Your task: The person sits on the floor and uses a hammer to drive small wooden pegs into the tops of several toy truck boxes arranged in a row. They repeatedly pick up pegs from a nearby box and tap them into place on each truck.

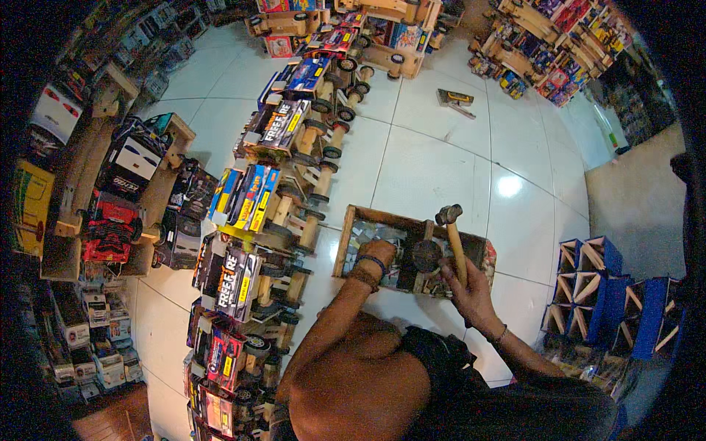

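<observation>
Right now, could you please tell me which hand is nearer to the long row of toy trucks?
Left: the left hand reaches into the wooden crate, to the right of the row of toy trucks; the right hand, gripping the hammer, is farther right.

Toy trucks (250, 200) left of the box (343, 242)

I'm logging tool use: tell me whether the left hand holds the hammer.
No, the right hand grips the hammer by its wooden handle.
</observation>
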`<state>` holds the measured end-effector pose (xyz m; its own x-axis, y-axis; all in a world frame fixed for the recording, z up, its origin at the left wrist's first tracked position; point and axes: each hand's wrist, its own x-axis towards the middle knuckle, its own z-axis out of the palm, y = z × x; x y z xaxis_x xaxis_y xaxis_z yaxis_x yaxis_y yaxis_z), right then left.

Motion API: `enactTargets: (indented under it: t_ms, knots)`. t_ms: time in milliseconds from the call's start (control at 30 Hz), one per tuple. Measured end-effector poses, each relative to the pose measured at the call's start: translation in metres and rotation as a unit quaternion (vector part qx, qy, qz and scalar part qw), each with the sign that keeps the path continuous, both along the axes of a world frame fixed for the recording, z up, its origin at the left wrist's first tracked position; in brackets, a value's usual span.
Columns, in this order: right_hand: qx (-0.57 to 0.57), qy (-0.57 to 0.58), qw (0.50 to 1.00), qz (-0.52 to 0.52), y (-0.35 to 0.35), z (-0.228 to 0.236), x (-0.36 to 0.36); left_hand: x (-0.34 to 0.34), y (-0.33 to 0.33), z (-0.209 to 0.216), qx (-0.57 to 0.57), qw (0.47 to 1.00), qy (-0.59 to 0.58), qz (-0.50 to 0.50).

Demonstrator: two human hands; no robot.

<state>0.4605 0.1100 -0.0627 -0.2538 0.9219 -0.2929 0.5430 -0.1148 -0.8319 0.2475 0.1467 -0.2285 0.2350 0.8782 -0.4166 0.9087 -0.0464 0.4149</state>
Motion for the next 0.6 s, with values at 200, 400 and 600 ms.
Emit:
enactTargets:
  t_ms: [200,400,600]
  knots:
    - [-0.020,0.003,1.000,-0.016,0.008,-0.008,0.005,0.002,0.001,0.006,0.000,0.998,-0.025,-0.058]
    - [-0.014,-0.007,1.000,-0.012,0.010,-0.020,0.010,0.002,0.006,0.013,-0.044,0.996,-0.040,-0.073]
    - [0.010,-0.007,1.000,-0.014,0.011,-0.016,0.006,-0.004,0.008,0.020,-0.007,0.993,-0.107,-0.046]
